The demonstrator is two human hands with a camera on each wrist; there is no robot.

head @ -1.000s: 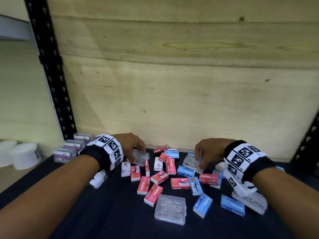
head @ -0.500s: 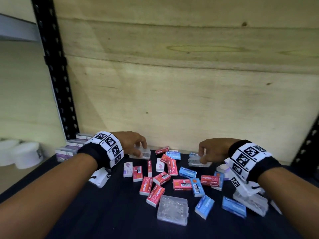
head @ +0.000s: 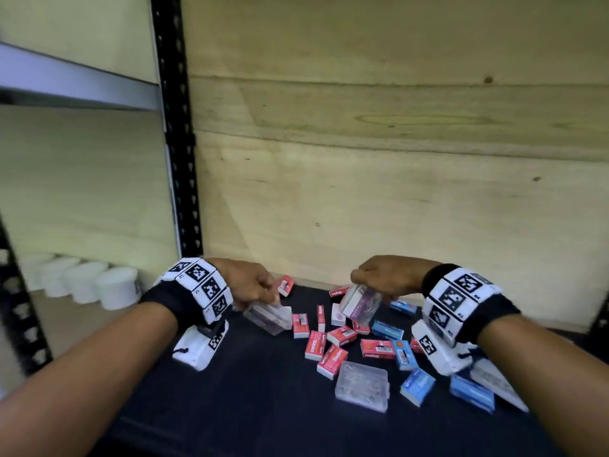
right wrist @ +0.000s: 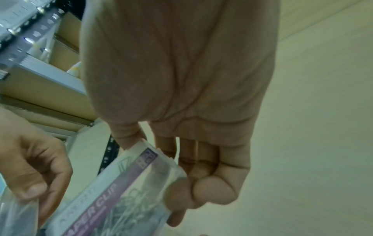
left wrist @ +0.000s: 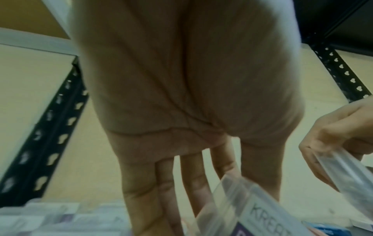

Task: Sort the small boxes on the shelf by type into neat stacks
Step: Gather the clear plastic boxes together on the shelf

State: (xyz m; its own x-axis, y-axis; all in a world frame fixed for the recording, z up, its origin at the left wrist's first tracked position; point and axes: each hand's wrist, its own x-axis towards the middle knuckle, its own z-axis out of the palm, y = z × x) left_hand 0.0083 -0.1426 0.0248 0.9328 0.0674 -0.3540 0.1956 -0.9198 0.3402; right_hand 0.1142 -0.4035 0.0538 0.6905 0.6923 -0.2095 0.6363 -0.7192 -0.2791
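Observation:
My left hand [head: 260, 291] grips a clear paper-clip box [head: 268, 316] with a purple label, lifted and tilted above the dark shelf [head: 230, 390]. The left wrist view shows that box [left wrist: 258, 212] under my fingers [left wrist: 193, 183]. My right hand [head: 372, 285] holds a second clear paper-clip box [head: 361, 303], tilted on edge over the pile; its purple "PAPER CLIP" label [right wrist: 113, 194] shows in the right wrist view. Red staple boxes [head: 333, 361], blue boxes [head: 417, 385] and another clear box [head: 362, 385] lie scattered between my hands.
A plywood back wall [head: 395, 192] stands close behind the pile. A black perforated upright [head: 178, 159] rises at the left, with white tubs [head: 115, 291] beyond it. More clear boxes [head: 497, 384] lie under my right wrist.
Both hands have lifted their clear boxes off the shelf and tilted them. The view has swung left, and the stacked boxes at the left have gone behind my left wrist.

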